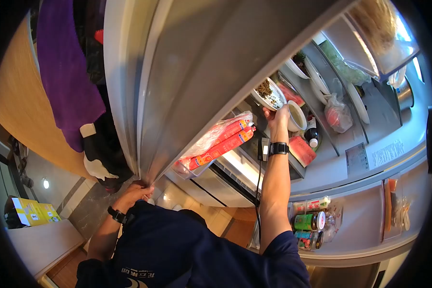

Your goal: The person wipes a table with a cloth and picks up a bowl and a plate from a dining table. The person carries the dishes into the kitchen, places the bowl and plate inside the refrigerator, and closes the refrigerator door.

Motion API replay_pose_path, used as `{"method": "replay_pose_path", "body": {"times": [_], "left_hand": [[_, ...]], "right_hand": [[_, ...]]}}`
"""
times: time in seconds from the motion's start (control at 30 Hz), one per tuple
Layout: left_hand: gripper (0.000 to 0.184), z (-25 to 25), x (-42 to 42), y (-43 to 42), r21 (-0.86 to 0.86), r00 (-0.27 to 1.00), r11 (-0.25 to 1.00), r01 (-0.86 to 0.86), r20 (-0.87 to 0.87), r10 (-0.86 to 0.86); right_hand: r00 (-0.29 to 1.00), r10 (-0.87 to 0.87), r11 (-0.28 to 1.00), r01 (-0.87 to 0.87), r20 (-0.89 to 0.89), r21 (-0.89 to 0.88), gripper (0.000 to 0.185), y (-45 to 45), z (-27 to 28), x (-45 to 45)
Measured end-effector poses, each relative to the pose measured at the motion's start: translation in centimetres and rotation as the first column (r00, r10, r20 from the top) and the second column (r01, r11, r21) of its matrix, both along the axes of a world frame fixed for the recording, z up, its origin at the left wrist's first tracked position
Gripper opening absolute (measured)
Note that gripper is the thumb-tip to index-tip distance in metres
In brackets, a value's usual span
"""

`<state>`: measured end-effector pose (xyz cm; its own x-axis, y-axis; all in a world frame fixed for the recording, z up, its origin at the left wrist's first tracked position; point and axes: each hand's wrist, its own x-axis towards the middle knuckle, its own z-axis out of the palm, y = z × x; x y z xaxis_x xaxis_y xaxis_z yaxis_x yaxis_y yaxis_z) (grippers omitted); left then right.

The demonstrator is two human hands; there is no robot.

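Note:
My left hand (138, 192) grips the lower edge of the grey refrigerator door (187, 72), fingers curled at its corner. Inside the refrigerator, my right hand (275, 116) is closed at the near rim of a white bowl (275, 99) with brown crumbly food in it. Some of its fingertips are hidden. A second, smaller pale bowl (297, 117) sits right against that hand on the right. Near the wrist are a dark bottle with a white cap (312, 132) and a red packet (302, 151). A white dish (297, 68) of dark food lies farther back.
Red-wrapped packages (221, 146) fill a door bin beside my right forearm. Stacked plates (318, 81) and a knotted plastic bag (338, 115) occupy the shelves. Jars (309, 222) stand in the right door rack. Purple cloth (72, 72) hangs at left.

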<state>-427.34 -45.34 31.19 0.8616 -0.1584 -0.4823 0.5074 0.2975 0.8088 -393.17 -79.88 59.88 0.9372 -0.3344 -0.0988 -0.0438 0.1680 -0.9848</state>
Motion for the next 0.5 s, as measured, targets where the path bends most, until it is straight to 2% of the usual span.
{"method": "replay_pose_path", "body": {"times": [0.03, 0.07, 0.1, 0.17, 0.2, 0.23, 0.3, 0.33, 0.43, 0.5], "left_hand": [[0.035, 0.0, -0.1, 0.0, -0.007, 1.000, 1.000, -0.001, -0.004, 0.001], [0.037, 0.2, -0.1, 0.0, -0.010, 1.000, 1.000, 0.003, -0.003, -0.003], [0.038, 0.3, 0.0, 0.1, -0.013, 1.000, 1.000, 0.006, 0.000, -0.006], [0.040, 0.1, 0.1, 0.1, -0.004, 1.000, 1.000, 0.011, 0.005, -0.011], [0.042, 0.0, 0.0, 0.1, 0.011, 1.000, 1.000, 0.017, 0.012, -0.017], [0.042, -0.2, 0.0, 0.1, 0.007, 1.000, 1.000, 0.014, 0.016, -0.014], [0.044, -0.4, 0.3, 0.2, 0.044, 1.000, 0.999, 0.031, -0.003, -0.031], [0.044, -0.2, 0.4, 0.2, 0.046, 0.999, 0.998, 0.033, 0.006, -0.033], [0.042, 0.4, 0.1, 0.2, 0.059, 1.000, 0.998, 0.020, -0.025, -0.018], [0.039, -1.2, 0.0, 0.4, 0.028, 0.999, 0.999, 0.029, -0.038, -0.028]], "right_hand": [[0.997, -0.052, 0.991, 0.045, -0.051, -0.125, 0.051, -0.3, 0.1, 0.2], [0.989, -0.029, 0.988, 0.006, -0.148, -0.154, 0.050, -0.7, 0.4, 0.4], [0.989, -0.028, 0.987, 0.004, -0.148, -0.161, 0.050, -1.0, 0.5, 0.5], [0.969, -0.137, 0.924, 0.049, -0.207, -0.380, 0.047, -1.8, 0.1, 1.2], [0.966, -0.206, 0.915, 0.132, -0.159, -0.382, 0.045, -2.0, -0.6, 1.7], [0.967, -0.203, 0.913, 0.130, -0.155, -0.386, 0.045, -1.6, -0.5, 1.4], [0.941, -0.338, 0.831, 0.285, -0.027, -0.477, 0.047, -0.8, -0.6, 0.5], [0.940, -0.340, 0.817, 0.278, -0.032, -0.506, 0.059, -0.9, -0.4, 0.2], [0.960, -0.280, 0.843, 0.252, 0.012, -0.475, 0.063, -0.8, -0.3, -0.7], [0.983, -0.176, 0.885, 0.181, 0.050, -0.428, 0.067, -1.7, -1.1, -1.0]]}}
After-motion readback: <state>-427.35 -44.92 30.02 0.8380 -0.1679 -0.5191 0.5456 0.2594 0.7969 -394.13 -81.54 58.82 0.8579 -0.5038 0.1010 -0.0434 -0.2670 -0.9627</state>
